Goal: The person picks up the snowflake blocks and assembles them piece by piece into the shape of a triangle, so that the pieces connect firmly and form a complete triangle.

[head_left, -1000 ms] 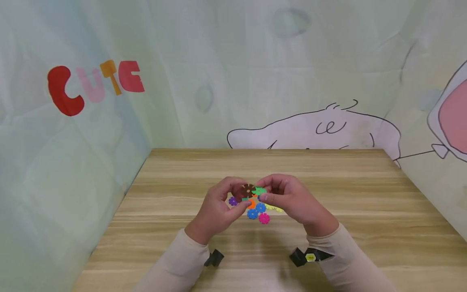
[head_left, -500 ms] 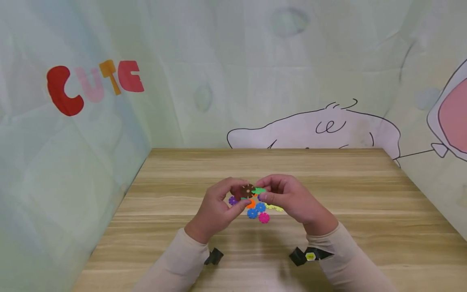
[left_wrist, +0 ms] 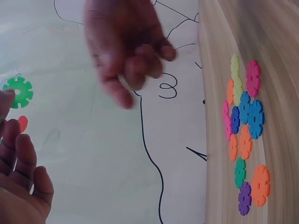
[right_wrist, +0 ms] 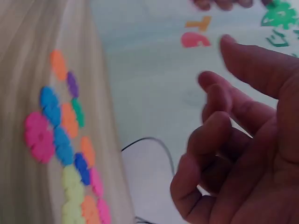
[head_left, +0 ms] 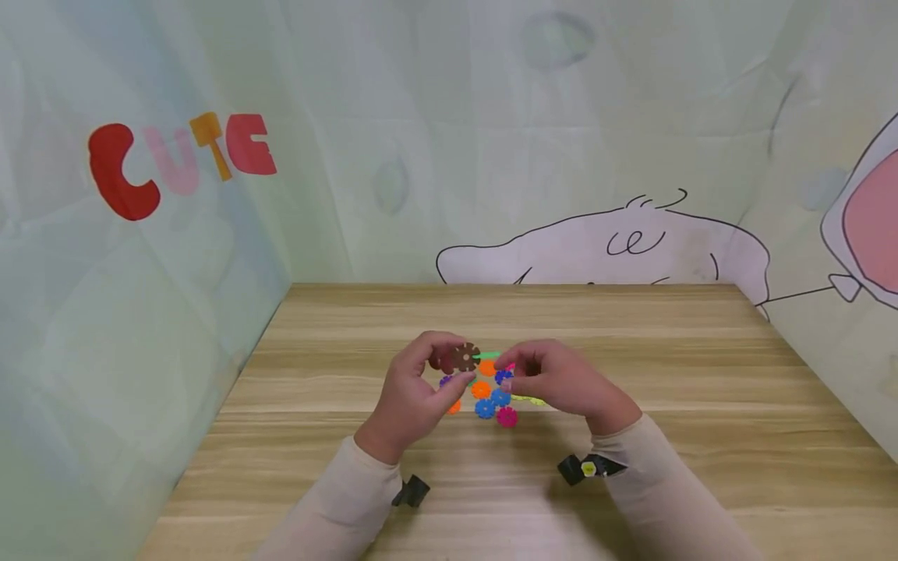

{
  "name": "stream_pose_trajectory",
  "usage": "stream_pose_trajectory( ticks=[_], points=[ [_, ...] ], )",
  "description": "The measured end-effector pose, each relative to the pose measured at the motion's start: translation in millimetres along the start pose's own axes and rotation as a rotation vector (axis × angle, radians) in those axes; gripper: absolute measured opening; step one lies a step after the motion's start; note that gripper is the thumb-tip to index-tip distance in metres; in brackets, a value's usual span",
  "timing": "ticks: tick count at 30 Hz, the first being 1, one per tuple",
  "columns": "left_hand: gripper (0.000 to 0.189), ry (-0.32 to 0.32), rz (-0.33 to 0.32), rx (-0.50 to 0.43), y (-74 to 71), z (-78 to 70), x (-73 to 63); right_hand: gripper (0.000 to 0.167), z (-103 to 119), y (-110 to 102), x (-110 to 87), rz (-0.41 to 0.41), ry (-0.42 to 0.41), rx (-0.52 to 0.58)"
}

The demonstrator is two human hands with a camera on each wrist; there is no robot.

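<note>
The desk (head_left: 337,312) has streaked wood grain running between its left and right edges. Notched flat discs lie in a loose group around its middle, well inside every edge. Nearest the front edge is a magenta disc (head_left: 507,417), with two blue discs (left_wrist: 256,119) just beyond. Toward the left edge lie a purple disc (left_wrist: 244,198), a green disc (left_wrist: 240,172) and one of several orange discs (left_wrist: 260,185). Two yellow discs (left_wrist: 238,89) lie toward the right edge; a dark blue disc (left_wrist: 235,120) and two pink discs (left_wrist: 228,127) sit on the far-edge side.
</note>
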State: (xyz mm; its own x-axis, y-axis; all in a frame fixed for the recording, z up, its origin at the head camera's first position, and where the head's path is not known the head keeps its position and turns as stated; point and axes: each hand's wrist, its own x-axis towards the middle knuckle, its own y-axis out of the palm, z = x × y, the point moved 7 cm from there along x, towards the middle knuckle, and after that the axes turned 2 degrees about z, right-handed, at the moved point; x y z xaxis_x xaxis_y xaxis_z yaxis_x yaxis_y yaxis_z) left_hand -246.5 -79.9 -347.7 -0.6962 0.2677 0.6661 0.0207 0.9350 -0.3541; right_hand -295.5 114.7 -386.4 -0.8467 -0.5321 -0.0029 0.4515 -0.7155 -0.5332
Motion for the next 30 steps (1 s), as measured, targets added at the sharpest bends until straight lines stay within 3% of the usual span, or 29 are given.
stream_pose_trajectory(
  ticks=[4, 11, 20, 30],
  points=[
    [0.036, -0.012, -0.015, -0.010, -1.3, 0.6, -0.1, 0.022, -21.6, 11.7, 9.2, 0.081, 0.062, -0.144],
    [0.038, -0.036, -0.016, -0.022, -2.1, -0.2, -0.2, 0.016, -44.9, 20.9, 14.7, 0.136, 0.158, -0.253],
    [0.039, -0.055, -0.014, -0.037, -2.4, 0.3, -0.8, 0.023, -53.9, 32.2, 16.0, 0.218, 0.124, -0.289],
    [0.038, -0.063, -0.006, -0.049, -3.3, 1.8, -1.3, 0.025, -56.5, 37.6, 17.5, 0.231, 0.073, -0.370]
  ],
)
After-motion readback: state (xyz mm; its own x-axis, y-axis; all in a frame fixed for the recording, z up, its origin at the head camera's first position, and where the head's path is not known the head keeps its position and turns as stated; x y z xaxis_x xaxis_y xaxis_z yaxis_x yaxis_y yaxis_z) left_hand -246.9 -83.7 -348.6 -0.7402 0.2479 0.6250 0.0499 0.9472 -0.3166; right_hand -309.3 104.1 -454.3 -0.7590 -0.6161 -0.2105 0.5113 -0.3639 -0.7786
